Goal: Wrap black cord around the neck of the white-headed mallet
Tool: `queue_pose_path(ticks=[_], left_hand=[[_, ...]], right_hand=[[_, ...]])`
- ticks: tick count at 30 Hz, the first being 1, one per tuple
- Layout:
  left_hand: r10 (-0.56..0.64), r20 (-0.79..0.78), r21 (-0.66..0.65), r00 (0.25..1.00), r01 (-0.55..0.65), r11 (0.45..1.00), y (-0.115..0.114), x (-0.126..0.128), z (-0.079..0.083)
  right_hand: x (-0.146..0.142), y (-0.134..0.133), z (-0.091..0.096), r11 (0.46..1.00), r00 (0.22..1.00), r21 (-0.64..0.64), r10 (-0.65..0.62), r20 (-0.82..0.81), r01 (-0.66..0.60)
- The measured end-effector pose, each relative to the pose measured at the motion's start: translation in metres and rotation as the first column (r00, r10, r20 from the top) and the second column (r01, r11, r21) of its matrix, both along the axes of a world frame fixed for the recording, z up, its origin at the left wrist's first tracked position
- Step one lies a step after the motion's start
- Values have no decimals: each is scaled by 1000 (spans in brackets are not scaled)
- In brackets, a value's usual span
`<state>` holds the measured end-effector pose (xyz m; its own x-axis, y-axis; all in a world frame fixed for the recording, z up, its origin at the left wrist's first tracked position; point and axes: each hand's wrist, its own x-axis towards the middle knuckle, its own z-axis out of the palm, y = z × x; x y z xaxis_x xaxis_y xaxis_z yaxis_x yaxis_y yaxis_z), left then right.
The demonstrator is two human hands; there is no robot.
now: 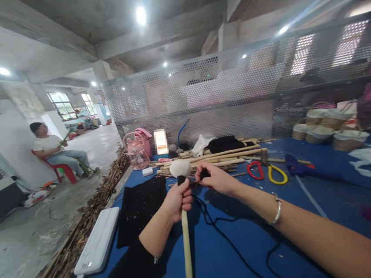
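My left hand (178, 199) is wrapped round a pale wooden stick (187, 252) that stands upright over the blue table (244, 242). A white padded ball (180, 168) tops the stick, with a black band just under it. My right hand (216, 177) pinches a black cord (230, 244) next to the ball. The cord trails down in loops across the table toward me. A silver bangle (278, 208) sits on my right wrist.
Bamboo sticks (213, 157), red and yellow handled scissors (267, 170), a black cloth (141, 208) and a white case (99, 243) lie on the table. Baskets (331, 131) stand at back right. Perforated metal screen behind. Another person sits on a red chair (62, 170) at left.
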<state>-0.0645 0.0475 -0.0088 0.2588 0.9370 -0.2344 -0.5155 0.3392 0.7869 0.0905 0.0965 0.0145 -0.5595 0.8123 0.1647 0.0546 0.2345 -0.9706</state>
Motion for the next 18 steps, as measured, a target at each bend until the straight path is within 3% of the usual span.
queue_pose_path(ticks=[4, 6, 10, 14, 18], left_hand=[[114, 45, 39, 993, -115, 993, 2, -9, 7], [150, 82, 21, 985, -152, 988, 4, -14, 7], [200, 97, -11, 975, -200, 980, 9, -20, 6], [258, 95, -16, 962, -257, 966, 10, -23, 6], [301, 99, -8, 948, -302, 953, 12, -29, 8]], right_hand=[[18, 7, 9, 958, 963, -144, 260, 75, -247], [28, 10, 15, 935, 956, -210, 294, 2, -287], [45, 19, 30, 962, 964, -225, 98, -249, -156], [70, 35, 44, 979, 970, -205, -66, -233, 17], [105, 45, 59, 972, 916, -154, -219, -335, 176]])
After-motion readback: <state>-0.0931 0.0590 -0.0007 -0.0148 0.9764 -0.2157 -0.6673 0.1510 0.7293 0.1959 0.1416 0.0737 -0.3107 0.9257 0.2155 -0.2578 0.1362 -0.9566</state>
